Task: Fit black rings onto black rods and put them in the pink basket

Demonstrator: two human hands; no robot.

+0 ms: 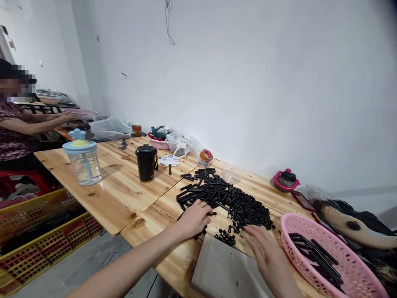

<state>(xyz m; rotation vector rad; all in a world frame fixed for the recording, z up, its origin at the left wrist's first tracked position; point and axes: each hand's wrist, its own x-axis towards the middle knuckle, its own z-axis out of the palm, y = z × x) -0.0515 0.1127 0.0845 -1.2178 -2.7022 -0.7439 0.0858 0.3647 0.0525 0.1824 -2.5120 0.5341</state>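
My left hand rests palm down on the wooden table, fingers curled over a few black tubes at the near edge of a pile of black tubes. My right hand lies flat with fingers stretched toward a heap of small black beads. A few loose beads lie between the two hands. Under my right wrist sits a grey board.
A pink basket with long black tubes stands at the right. A black cup, a clear jar with a blue lid, tape, bags and a pink bowl sit further back. Yellow crates stand on the floor left. Another person sits at far left.
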